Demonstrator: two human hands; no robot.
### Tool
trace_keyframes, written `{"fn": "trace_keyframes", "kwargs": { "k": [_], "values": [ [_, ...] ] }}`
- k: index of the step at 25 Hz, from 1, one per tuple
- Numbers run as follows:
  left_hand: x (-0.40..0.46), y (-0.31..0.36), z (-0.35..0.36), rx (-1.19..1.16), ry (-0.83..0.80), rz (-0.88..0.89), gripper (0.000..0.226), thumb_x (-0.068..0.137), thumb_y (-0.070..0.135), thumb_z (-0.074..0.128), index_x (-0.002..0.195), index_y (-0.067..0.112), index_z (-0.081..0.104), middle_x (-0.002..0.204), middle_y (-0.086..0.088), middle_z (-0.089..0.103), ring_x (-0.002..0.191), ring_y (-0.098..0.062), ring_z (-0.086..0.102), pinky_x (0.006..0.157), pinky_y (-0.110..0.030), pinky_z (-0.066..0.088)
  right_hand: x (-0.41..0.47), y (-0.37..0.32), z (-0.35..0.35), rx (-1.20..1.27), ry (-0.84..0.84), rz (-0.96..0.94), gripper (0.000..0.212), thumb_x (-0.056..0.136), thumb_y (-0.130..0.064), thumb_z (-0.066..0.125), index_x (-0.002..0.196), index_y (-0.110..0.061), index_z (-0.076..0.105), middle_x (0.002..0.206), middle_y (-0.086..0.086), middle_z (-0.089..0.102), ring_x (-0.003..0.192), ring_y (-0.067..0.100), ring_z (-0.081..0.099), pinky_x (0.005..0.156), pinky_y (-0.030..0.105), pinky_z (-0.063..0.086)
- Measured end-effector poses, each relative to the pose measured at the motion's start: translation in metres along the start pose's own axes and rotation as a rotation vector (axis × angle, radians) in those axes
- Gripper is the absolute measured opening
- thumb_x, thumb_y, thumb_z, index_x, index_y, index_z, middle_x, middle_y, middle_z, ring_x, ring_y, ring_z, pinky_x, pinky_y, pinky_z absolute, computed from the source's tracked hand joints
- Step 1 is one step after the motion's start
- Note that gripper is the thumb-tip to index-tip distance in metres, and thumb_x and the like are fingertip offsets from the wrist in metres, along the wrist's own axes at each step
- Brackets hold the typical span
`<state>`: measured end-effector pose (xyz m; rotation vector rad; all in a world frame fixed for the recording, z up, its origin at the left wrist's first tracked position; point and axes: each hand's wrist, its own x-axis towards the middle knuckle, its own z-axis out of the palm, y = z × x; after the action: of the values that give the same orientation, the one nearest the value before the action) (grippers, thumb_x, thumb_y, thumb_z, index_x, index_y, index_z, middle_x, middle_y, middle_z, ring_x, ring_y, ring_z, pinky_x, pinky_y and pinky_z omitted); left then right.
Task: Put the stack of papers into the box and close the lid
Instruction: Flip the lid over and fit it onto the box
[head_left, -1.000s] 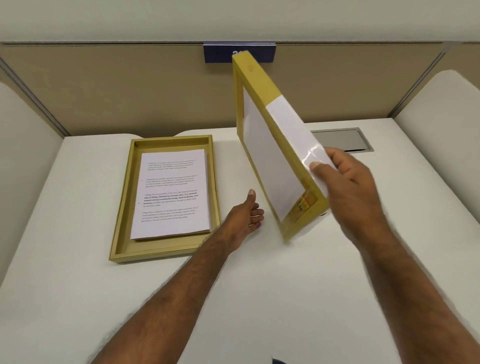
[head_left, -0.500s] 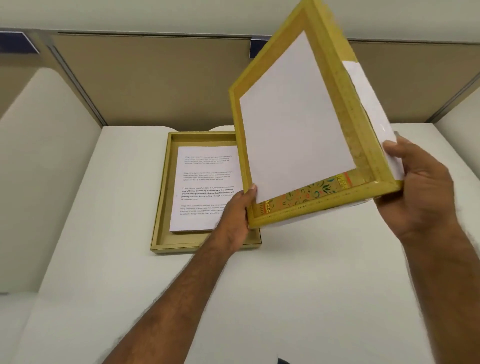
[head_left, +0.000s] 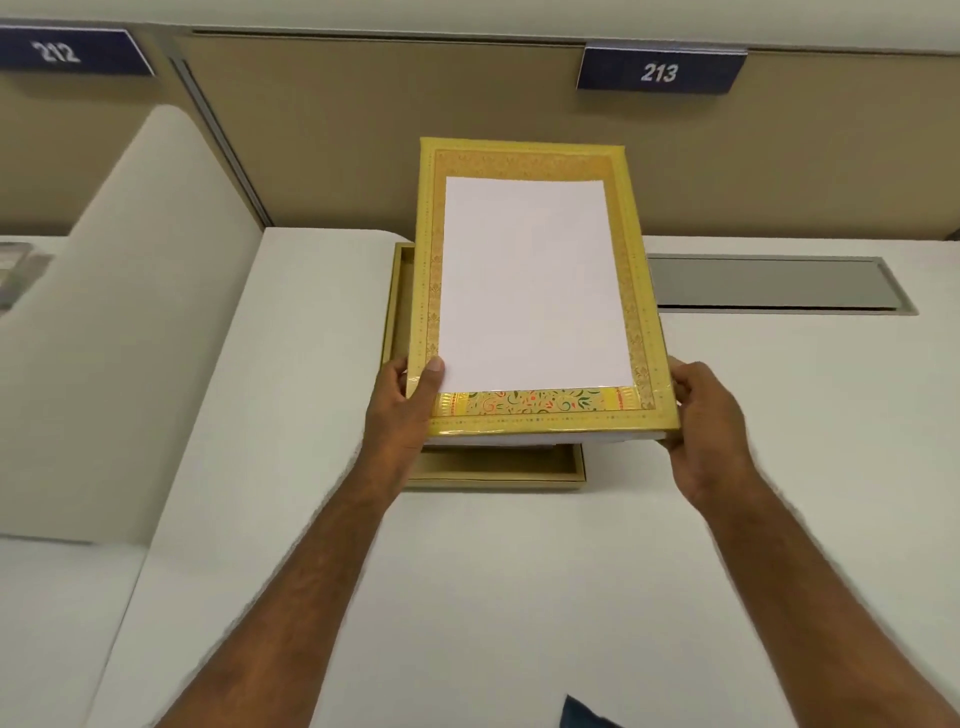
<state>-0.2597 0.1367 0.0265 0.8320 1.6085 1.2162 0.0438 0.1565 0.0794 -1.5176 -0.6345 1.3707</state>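
The gold lid (head_left: 535, 410), with a white panel on top and a patterned border, hangs roughly level just above the shallow gold box (head_left: 493, 470) on the white desk. My left hand (head_left: 402, 410) grips the lid's near left corner, thumb on top. My right hand (head_left: 709, 415) grips its near right corner. The lid sits a little to the right of the box, so the box's left wall (head_left: 397, 306) and near rim show beneath it. The stack of papers in the box is hidden by the lid.
A grey cable hatch (head_left: 779, 283) is set into the desk to the right of the box. White curved dividers (head_left: 130, 322) flank the desk on the left. A tan partition with signs 212 and 213 stands behind.
The lid was upright with its inside facing me; both hands have turned it top side up and brought it down and left over the box, covering the papers.
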Motion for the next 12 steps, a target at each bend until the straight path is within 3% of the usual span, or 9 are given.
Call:
{"fn": "trace_keyframes", "kwargs": {
  "k": [3, 6, 10, 12],
  "values": [
    [-0.001, -0.007, -0.018, 0.11, 0.066, 0.023, 0.044, 0.096, 0.059, 0.066, 0.129, 0.031, 0.059, 0.11, 0.018, 0.07, 0.089, 0.015, 0.07, 0.062, -0.002, 0.051, 0.005, 0.025, 0.018, -0.091, -0.01, 0.027, 0.038, 0.099, -0.033, 0.049, 0.094, -0.033, 0.087, 0.085, -0.011, 0.079, 0.077, 0.011, 0.072, 0.063, 0.026, 0.053],
    [-0.006, -0.014, -0.029, 0.235, 0.109, 0.049, 0.037, 0.1, 0.056, 0.063, 0.125, 0.031, 0.058, 0.103, 0.016, 0.068, 0.087, -0.001, 0.07, 0.059, -0.004, 0.05, 0.009, 0.048, 0.031, -0.224, -0.043, 0.06, 0.039, 0.105, -0.056, 0.054, 0.101, -0.03, 0.082, 0.096, -0.015, 0.083, 0.09, 0.011, 0.074, 0.081, 0.031, 0.054],
    [-0.007, -0.026, -0.036, 0.35, 0.149, 0.065, 0.027, 0.102, 0.054, 0.06, 0.111, 0.028, 0.06, 0.095, 0.003, 0.07, 0.083, -0.012, 0.067, 0.067, -0.025, 0.051, 0.013, 0.076, 0.04, -0.451, -0.008, -0.043, 0.042, 0.101, -0.063, 0.061, 0.08, -0.026, 0.067, 0.064, -0.023, 0.061, 0.064, 0.003, 0.056, 0.06, 0.021, 0.042],
    [-0.005, -0.03, -0.039, 0.406, 0.159, 0.061, 0.033, 0.104, 0.052, 0.057, 0.109, 0.021, 0.064, 0.096, -0.005, 0.071, 0.085, -0.021, 0.067, 0.074, -0.039, 0.057, 0.013, 0.085, 0.041, -0.501, -0.006, -0.07, 0.052, 0.101, -0.062, 0.059, 0.08, -0.015, 0.064, 0.063, -0.019, 0.055, 0.063, 0.007, 0.052, 0.059, 0.025, 0.04]
  ]
}}
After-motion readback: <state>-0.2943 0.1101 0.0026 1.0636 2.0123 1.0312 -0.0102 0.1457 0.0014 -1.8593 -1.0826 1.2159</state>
